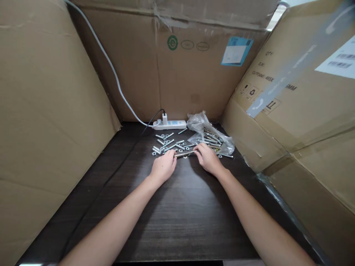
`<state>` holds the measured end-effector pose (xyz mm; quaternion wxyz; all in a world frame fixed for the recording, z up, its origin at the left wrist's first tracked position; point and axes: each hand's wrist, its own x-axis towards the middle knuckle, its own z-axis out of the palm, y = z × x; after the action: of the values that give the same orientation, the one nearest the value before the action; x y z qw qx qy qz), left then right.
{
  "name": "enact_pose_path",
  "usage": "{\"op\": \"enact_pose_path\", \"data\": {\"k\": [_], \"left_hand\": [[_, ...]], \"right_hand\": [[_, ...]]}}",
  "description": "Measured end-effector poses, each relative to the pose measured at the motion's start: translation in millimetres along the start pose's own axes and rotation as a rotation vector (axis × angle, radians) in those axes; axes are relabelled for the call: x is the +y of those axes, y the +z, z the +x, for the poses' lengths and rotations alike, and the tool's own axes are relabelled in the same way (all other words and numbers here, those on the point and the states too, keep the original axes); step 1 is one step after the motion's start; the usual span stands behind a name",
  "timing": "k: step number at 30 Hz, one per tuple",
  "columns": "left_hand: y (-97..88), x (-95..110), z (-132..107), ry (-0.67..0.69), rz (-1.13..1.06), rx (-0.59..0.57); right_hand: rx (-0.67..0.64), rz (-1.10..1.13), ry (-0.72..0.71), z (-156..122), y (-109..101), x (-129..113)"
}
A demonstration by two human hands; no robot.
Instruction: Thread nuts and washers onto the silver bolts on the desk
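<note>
My left hand and my right hand rest on a dark wooden table, both with fingers curled. Between them runs a long metal bolt, held at its left end by my left hand and at its right end by my right hand. Just beyond the hands lies a scatter of several loose bolts, nuts and washers. A clear plastic bag with more bolts sits right behind my right hand.
A white power strip with a plugged-in charger and a white cable lies at the back of the table. Cardboard walls enclose the table on the left, back and right.
</note>
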<state>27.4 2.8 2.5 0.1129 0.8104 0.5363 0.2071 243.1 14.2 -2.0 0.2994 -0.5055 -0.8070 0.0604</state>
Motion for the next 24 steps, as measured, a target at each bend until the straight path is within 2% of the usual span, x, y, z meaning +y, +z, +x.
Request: {"op": "enact_pose_path", "data": {"k": [2, 5, 8, 11, 18, 24], "left_hand": [[-3.0, -3.4, -2.8, 0.007, -0.15, 0.043], [-5.2, -8.4, -5.8, -0.014, -0.559, 0.102], [-5.9, -11.1, -6.4, -0.124, -0.961, 0.1], [-7.5, -10.9, -5.6, -0.196, -1.185, 0.083], [-7.3, 4.1, -12.6, -0.144, -1.194, -0.003], [-8.7, 10.0, -19.4, -0.065, -1.067, -0.06]], "right_hand": [[0.024, 0.149, 0.038, -4.7, -1.3, -7.9], [0.039, 0.397, 0.159, -12.3, 0.0, -22.3], [0.061, 0.679, 0.325, -15.9, 5.6, -34.8], [0.107, 0.918, 0.466, -15.5, 13.1, -43.7], [0.088, 1.294, 0.693, -20.1, 24.6, -71.9], [0.033, 1.327, 0.675, -25.1, 22.2, -86.7]]}}
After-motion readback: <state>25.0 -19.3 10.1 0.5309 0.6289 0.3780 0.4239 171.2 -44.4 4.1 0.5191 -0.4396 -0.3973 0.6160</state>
